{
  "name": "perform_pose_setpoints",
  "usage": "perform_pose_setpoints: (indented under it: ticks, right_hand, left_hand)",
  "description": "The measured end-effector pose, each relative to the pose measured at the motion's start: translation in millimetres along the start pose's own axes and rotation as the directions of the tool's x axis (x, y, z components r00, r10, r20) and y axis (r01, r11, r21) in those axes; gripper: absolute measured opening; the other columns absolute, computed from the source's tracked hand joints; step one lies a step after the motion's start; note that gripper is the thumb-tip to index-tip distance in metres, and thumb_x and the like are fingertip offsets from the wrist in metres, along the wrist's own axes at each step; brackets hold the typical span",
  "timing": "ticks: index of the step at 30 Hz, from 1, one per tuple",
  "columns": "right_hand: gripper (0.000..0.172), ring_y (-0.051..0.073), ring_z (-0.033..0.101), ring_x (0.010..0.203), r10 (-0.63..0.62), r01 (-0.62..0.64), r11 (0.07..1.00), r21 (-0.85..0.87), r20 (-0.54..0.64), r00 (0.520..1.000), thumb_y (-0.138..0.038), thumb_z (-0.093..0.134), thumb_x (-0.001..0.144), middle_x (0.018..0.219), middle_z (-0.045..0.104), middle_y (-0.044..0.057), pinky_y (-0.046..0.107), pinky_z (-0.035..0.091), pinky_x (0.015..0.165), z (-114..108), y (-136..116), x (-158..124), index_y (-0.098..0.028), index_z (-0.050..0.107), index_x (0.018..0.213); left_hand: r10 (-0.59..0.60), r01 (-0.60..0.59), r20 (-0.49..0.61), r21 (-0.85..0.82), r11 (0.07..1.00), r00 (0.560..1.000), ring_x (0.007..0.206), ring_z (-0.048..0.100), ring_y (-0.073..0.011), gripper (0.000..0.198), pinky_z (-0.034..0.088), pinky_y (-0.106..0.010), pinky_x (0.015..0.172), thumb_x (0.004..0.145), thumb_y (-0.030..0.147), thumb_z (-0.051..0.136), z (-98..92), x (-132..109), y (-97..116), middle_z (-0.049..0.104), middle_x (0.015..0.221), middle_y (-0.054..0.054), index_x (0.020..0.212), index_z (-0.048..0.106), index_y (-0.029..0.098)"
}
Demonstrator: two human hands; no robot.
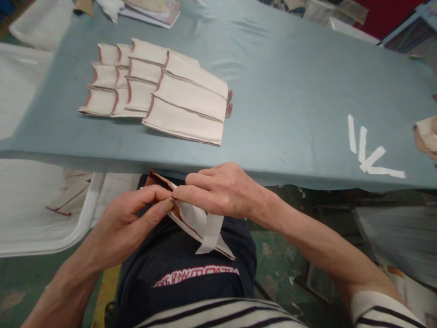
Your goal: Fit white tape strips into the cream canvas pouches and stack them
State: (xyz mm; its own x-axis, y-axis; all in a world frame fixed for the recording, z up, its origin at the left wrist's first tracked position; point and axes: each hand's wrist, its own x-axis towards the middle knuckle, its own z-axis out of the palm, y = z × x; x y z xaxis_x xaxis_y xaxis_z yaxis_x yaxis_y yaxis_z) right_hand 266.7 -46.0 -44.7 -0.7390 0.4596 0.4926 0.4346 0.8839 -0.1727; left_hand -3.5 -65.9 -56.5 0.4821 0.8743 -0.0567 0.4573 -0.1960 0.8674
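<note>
Over my lap, just below the table edge, is a cream fabric piece (191,230) with brown trim and a brown inner side, lying at a slant. My left hand (131,223) pinches its upper edge between thumb and forefinger. Right beside it, my right hand (221,191) is closed with its fingertips at the same edge. A white strip (212,232) hangs below my right palm across the fabric; its upper end is hidden by the hand. What exactly the right fingertips grip is covered.
On the blue-green table (290,91), overlapping rows of cream pieces with brown edges (187,102) lie at left. Several white strips (362,146) lie at right. A white tub (78,232) with similar pieces (73,196) stands at lower left. Papers (167,16) lie at the back.
</note>
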Motion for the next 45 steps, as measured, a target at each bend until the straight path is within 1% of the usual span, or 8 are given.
perform_pose_setpoints:
  ticks: [12,16,22,26,30,35,40,45]
  right_hand:
    - [0.03,0.011,0.057,0.058,0.08,-0.084,0.996,0.044,0.087,0.993,-0.021,0.058,0.111,0.069,0.072,-0.004,0.032,0.023,0.05,11.6,-3.4,16.9,-0.027,0.07,0.084]
    - [0.028,0.011,0.062,0.061,0.139,-0.165,0.981,0.105,0.215,0.967,-0.026,0.064,0.11,0.07,0.074,-0.005,0.027,0.032,0.051,11.7,-2.9,25.4,-0.029,0.07,0.082]
    - [0.041,0.014,0.055,0.06,0.052,-0.069,0.993,0.095,0.169,0.984,-0.01,0.046,0.113,0.068,0.067,-0.003,0.032,0.026,0.054,11.6,-7.1,26.1,-0.025,0.068,0.081]
    - [0.03,0.013,0.047,0.061,0.145,-0.193,0.965,0.18,0.25,0.958,-0.018,0.051,0.109,0.072,0.067,-0.003,0.032,0.022,0.058,10.1,-8.0,24.6,-0.024,0.071,0.088]
    - [0.017,0.011,0.044,0.063,0.177,-0.355,0.86,0.367,0.438,0.881,-0.015,0.06,0.099,0.073,0.064,-0.005,0.03,0.028,0.064,3.2,-2.4,29.5,-0.02,0.073,0.09]
    - [0.011,0.01,0.049,0.071,0.103,-0.497,0.601,0.626,0.555,0.825,-0.014,0.068,0.093,0.076,0.062,-0.007,0.025,0.036,0.069,4.1,7.3,33.6,-0.019,0.068,0.083]
    - [0.015,0.009,0.051,0.072,0.078,-0.553,0.458,0.696,0.588,0.805,-0.02,0.072,0.096,0.075,0.062,-0.007,0.024,0.037,0.067,10.9,13.2,32.6,-0.018,0.069,0.081]
    - [0.021,0.009,0.046,0.064,0.121,-0.572,0.532,0.624,0.612,0.781,-0.011,0.075,0.089,0.063,0.055,-0.01,0.026,0.033,0.063,11.2,10.7,39.1,-0.02,0.068,0.071]
  left_hand:
    - [0.031,-0.029,0.092,-0.03,0.999,0.995,0.065,0.066,-0.0158,0.035,0.048,-0.021,0.064,0.107,0.042,0.068,-9.0,4.8,6.6,0.076,0.072,0.003,0.084,0.085,0.023]
    - [0.019,-0.016,0.107,-0.026,1.0,0.994,0.066,0.063,-0.0147,0.036,0.045,-0.021,0.064,0.107,0.044,0.066,-11.5,2.5,4.2,0.075,0.071,0.004,0.082,0.082,0.022]
    - [0.01,-0.007,0.097,-0.03,1.0,0.995,0.062,0.05,-0.012,0.037,0.041,-0.019,0.059,0.106,0.037,0.062,-5.2,1.9,5.6,0.061,0.067,0.006,0.074,0.073,0.021]
    - [0.136,-0.124,0.107,-0.109,0.986,0.985,0.053,0.048,-0.0094,0.037,0.04,-0.016,0.053,0.104,0.033,0.065,-2.4,4.8,3.8,0.057,0.06,0.008,0.068,0.068,0.022]
    - [0.257,-0.24,0.124,-0.133,0.962,0.959,0.05,0.054,-0.008,0.035,0.038,-0.015,0.048,0.109,0.027,0.066,-0.5,2.8,-5.1,0.062,0.06,0.009,0.075,0.075,0.022]
    - [0.316,-0.304,0.109,-0.11,0.946,0.943,0.054,0.058,-0.0077,0.035,0.04,-0.014,0.053,0.111,0.026,0.068,-0.3,-5.3,-8.9,0.068,0.064,0.008,0.076,0.073,0.024]
    - [0.193,-0.18,0.187,-0.085,0.98,0.963,0.051,0.053,-0.0083,0.035,0.038,-0.016,0.051,0.101,0.025,0.065,-2.4,-1.0,1.3,0.062,0.059,0.007,0.066,0.066,0.023]
    - [-0.046,0.055,0.232,-0.03,0.998,0.972,0.05,0.044,-0.0108,0.032,0.031,-0.02,0.047,0.088,0.038,0.058,6.5,4.5,0.5,0.048,0.055,0.006,0.059,0.057,0.024]
